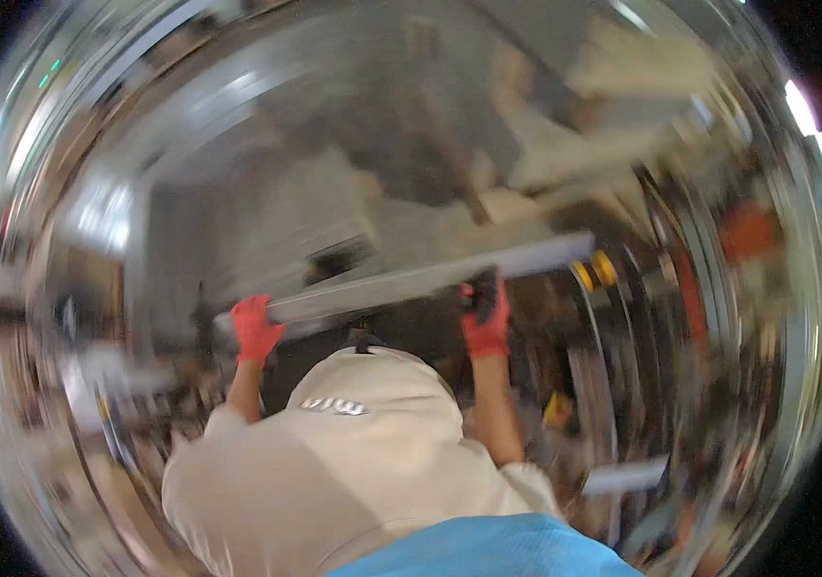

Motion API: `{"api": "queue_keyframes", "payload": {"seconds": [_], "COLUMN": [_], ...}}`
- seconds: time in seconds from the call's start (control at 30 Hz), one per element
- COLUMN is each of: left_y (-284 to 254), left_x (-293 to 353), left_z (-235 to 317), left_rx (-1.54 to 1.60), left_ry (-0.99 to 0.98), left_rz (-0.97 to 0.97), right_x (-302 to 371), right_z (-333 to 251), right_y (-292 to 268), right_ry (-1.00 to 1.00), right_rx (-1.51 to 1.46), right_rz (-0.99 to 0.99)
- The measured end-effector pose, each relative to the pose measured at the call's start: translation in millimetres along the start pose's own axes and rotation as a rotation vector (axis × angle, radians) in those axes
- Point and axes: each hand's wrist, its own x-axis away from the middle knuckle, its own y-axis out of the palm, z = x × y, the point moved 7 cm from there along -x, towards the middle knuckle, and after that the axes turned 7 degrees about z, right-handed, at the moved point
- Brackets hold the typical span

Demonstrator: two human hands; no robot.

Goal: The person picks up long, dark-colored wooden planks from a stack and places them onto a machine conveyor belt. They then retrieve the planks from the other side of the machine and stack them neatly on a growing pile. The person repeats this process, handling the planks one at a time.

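Note:
A long, straight, light grey bar (382, 287) lies across in front of my body, its right end higher in the picture than its left. My left hand (255, 329), in a red glove, is closed round the bar near its left end. Further right, my right hand (486, 313), in a red glove with dark patches, grips the bar from the near side, and the bar runs on past it. Motion blur hides the single fingers and the bar's exact cross-section.
Beyond the bar is a smeared grey floor with pale, sheet-like shapes (642, 125). A black-and-yellow object (595, 271) is near the bar's right end. Long upright shapes crowd the right side, with a white flat piece (625, 477) lower down. Blurred clutter fills the left.

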Motion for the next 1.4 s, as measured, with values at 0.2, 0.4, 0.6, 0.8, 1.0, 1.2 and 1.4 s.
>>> {"api": "queue_keyframes", "payload": {"seconds": [0.2, 0.4, 0.6, 0.8, 1.0, 1.2, 1.4], "left_y": [21, 11, 40, 61, 89, 126, 223], "left_x": [184, 233, 219, 168, 166, 188, 309], "left_z": [-81, -139, -301, -490, -590, -626, -601], "left_rx": [0.069, 0.143, -0.022, -0.108, -0.123, -0.549, -0.268], "left_ry": [-0.693, -1.304, -1.475, -1.449, -1.543, -1.79, -2.591], "left_rz": [-0.199, -0.107, 0.023, 0.066, -0.042, 0.138, 0.43], "right_x": [-43, -52, -36, -32, -59, -48, -30], "right_z": [106, 265, 358, 338, 269, 256, 223], "right_y": [77, 78, 41, 8, -43, -75, -97], "right_ry": [0.093, 0.383, 0.583, 0.548, 0.54, 0.563, 0.543], "right_rx": [0.614, 0.924, 1.016, 1.095, 1.255, 1.316, 1.476], "right_rz": [-0.055, -0.109, -0.045, 0.005, 0.222, 0.409, 0.387]}}
